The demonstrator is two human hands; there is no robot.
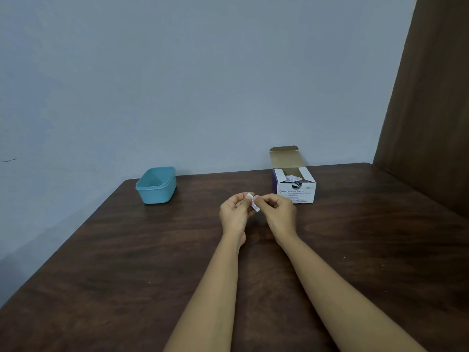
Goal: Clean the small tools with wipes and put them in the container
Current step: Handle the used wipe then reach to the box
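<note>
left hand (234,212) pinches one edge of the small white wipe packet (254,203), held over the table (127,250) just left of the alcohol swab box (295,189) | right hand (279,209) pinches the packet's other edge | box open, flap up, packets inside | open-topped blue container (156,185) well left of the box

**Dark wooden table, two things on it**

A dark brown wooden table (127,275) stands against a pale wall. A light blue container (156,185) sits near its far left edge. Well apart, at the far right, stands an opened swab box (294,186), flap up.
</note>
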